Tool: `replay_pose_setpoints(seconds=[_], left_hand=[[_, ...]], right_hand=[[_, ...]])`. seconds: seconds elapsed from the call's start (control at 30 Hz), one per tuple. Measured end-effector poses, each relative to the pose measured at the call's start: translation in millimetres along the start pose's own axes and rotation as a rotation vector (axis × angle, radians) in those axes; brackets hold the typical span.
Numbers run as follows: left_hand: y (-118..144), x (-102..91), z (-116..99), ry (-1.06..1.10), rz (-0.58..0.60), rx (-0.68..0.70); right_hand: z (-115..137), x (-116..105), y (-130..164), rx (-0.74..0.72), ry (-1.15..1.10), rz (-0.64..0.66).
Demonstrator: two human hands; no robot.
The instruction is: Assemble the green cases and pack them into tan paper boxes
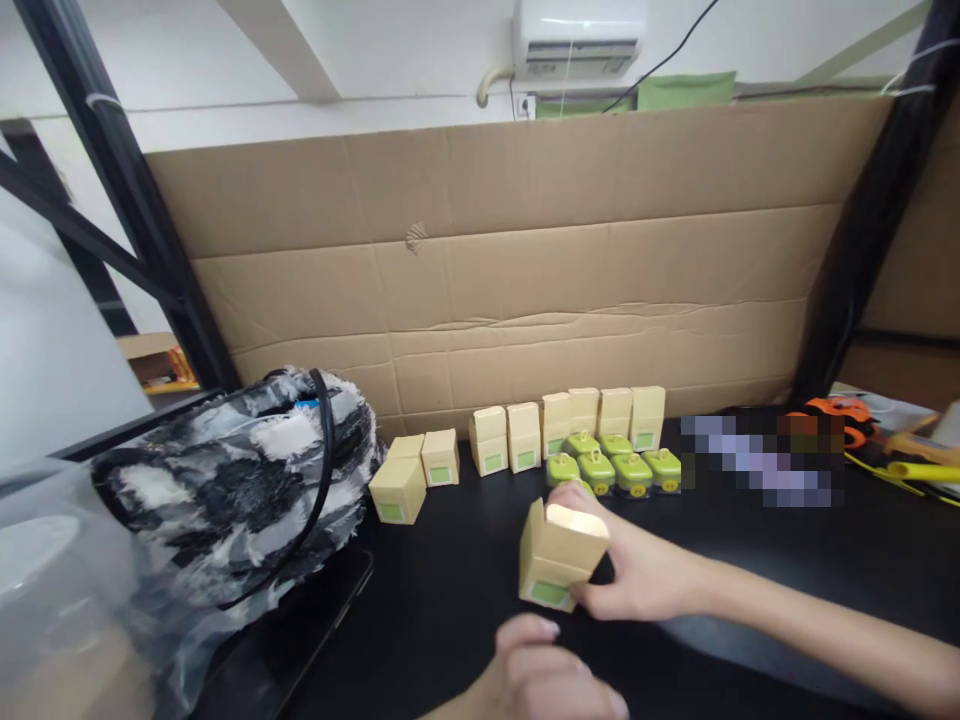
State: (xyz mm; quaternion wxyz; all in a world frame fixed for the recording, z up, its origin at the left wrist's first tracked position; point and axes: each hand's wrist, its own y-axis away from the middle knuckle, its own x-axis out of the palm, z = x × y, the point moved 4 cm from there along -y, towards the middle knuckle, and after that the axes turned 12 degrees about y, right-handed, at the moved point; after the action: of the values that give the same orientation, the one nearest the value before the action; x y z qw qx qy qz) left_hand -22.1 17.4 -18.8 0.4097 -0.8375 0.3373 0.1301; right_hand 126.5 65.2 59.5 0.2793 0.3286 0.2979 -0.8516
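Observation:
My right hand (630,565) grips a small cream cardboard box (559,560) with a green label from its right side. That box's top flap is raised and its inside is out of sight. Near the bottom edge, my left hand (547,670) is close in front of the box, apart from it. Its fingers are curled inward, and whatever lies under them is hidden. Just behind the held box stand several small green lidded containers (632,470) with little handles on top; one is partly covered by my right hand.
Several similar cream boxes (490,440) line the back of the black table (450,600). On the left are a shaggy black-and-white bag (255,480), a dark flat device (300,640) and a clear plastic bag (67,620). An orange toy (844,415) lies at right, before a cardboard wall (525,260).

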Motion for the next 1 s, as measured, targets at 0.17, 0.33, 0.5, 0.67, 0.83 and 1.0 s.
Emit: replay_pose_setpoints(seconds=[0.17,0.33,0.5,0.67,0.83,1.0], left_hand=[[-24,-27.5,-17,-0.082,-0.36,-0.074],[-43,-28.6,-33,-0.058,-0.157,-0.175],[-39,-35.1,-32,0.066,-0.353,-0.19],[-41,-36.6,-29,0.259,-0.445,-0.378],[-42,-33.9,-26,0.314,-0.434,-0.451],[-41,-27.8,-22,0.511,-0.312,-0.455]], right_hand=[[-9,-23,31,-0.005,-0.037,0.088],[-3,-24,37,0.029,-0.015,0.077],[1,-31,42,-0.054,0.002,-0.053],[-5,-37,45,0.148,0.008,-0.186],[3,-32,45,0.133,0.266,-0.095],[8,-25,47,-0.033,0.596,-0.123]])
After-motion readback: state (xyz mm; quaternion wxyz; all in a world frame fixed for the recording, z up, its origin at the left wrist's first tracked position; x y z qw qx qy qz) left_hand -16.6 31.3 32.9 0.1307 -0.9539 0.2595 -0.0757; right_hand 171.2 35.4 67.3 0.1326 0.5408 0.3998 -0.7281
